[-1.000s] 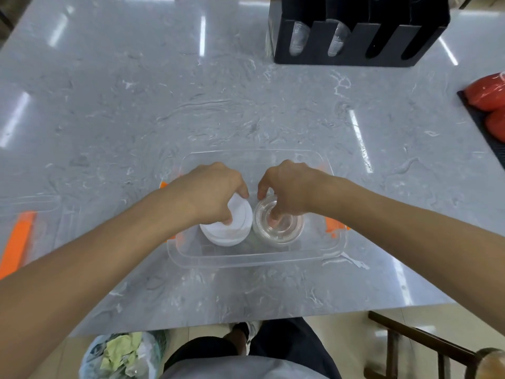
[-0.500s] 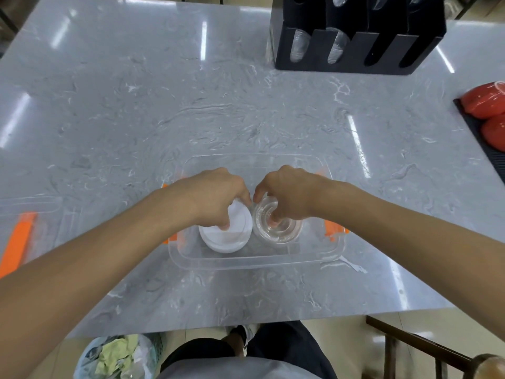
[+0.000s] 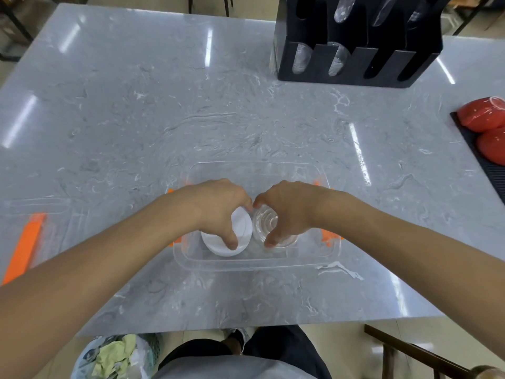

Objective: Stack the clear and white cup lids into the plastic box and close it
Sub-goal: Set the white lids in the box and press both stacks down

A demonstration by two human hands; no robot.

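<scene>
- Head view: the left hand (image 3: 218,206) is curling its fingers and thumb round a stack of white cup lids (image 3: 239,236), which is sitting inside the clear plastic box (image 3: 257,262) at the table's six o'clock edge.
- The right hand (image 3: 287,212) is gripping a stack of clear cup lids (image 3: 266,224) just beside it, at the white stack's three o'clock.
- The box's lid (image 3: 32,222) with an orange clip is lying apart at nine o'clock.
- Risk, as I judge it: the stacks are nearly touching, so releasing either one crookedly could be tipping lids over and stopping the box from closing.
</scene>
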